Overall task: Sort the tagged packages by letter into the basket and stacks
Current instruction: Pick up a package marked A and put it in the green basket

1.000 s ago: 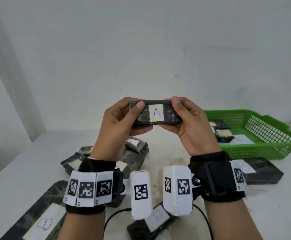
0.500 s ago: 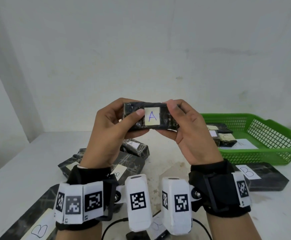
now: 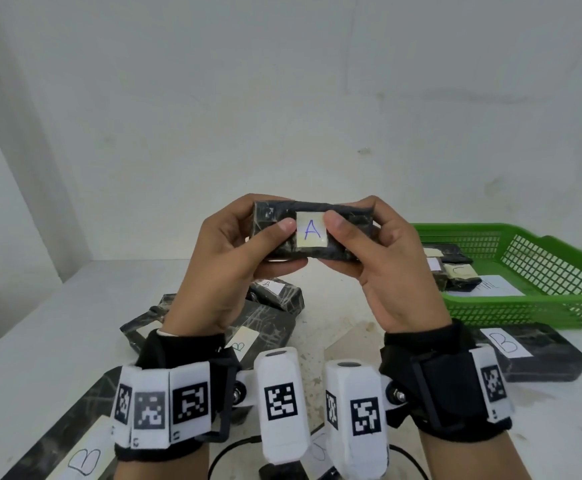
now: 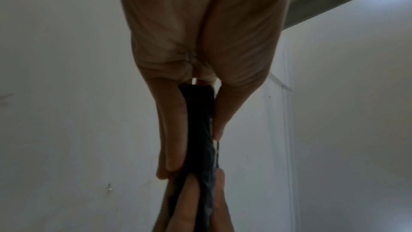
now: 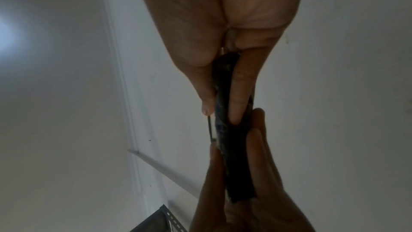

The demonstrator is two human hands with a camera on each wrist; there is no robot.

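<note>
**A:** In the head view, where is the package (image 3: 312, 233)?

**B:** Up in the air, above the white table (image 3: 40, 323) and left of the green basket (image 3: 539, 271). The left hand (image 3: 227, 268) and right hand (image 3: 383, 268) each pinch one end, thumbs on the front either side of the tag marked A (image 3: 312, 231). More dark packages lie on the table left of the basket, several tagged B.

**A:** How will it handle?

**B:** I'd judge it light and fairly stiff, the glossy wrap perhaps slick. The short ends are the place to grip, leaving the letter readable.

**A:** And the left wrist view?

**B:** It shows the package (image 4: 200, 130) edge-on and thin, thumb and fingers (image 4: 174, 138) clamped on opposite faces. No letter visible.

**A:** Right wrist?

**B:** The same thin edge (image 5: 231, 130), with the fingers (image 5: 239, 94) flat along one face. Basket hidden.
</note>
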